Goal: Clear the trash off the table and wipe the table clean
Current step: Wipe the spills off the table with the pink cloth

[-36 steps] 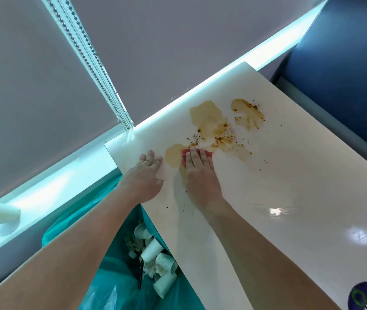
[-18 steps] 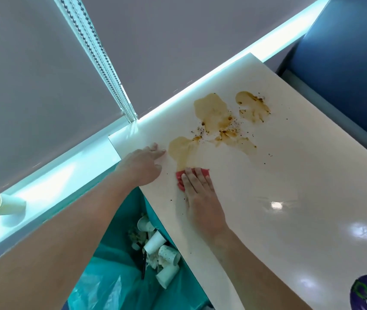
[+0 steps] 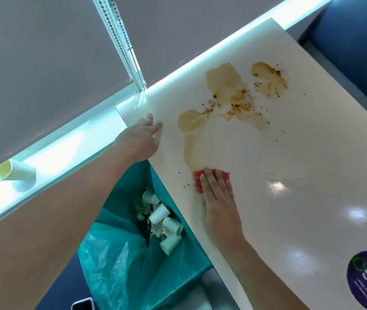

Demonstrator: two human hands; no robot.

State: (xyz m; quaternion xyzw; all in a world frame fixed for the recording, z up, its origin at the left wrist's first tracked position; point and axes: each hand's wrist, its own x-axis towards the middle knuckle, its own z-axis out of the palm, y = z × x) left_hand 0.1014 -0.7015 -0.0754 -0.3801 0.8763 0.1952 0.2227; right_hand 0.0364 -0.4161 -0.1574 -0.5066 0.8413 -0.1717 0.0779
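Two hands are on the worktop (image 3: 312, 157) in my head view. I have the right hand (image 3: 220, 209) laid flat on the red cloth (image 3: 197, 184), its fingers (image 3: 210, 182) straight and close together, pinching nothing and only pressing down. A flat palm puts weight across the whole cloth, which I judge suits dragging liquid rather than dabbing it. The cloth sits near the worktop's left edge, at the low end of a pale brown smear (image 3: 190, 153).

The left hand (image 3: 141, 140) rests on the worktop edge by the far-left corner, its fingers (image 3: 156, 126) straight, loosely spread and holding nothing. I read it as a brace while I lean in.

Just below that edge hangs the green trash bag (image 3: 115, 265) with paper cups (image 3: 162, 213) inside, handy for catching what gets swept off. Most of the mess lies beyond the cloth: brown puddles (image 3: 225, 83) and dark crumbs (image 3: 246, 101). By my judgement the wiping is barely started.
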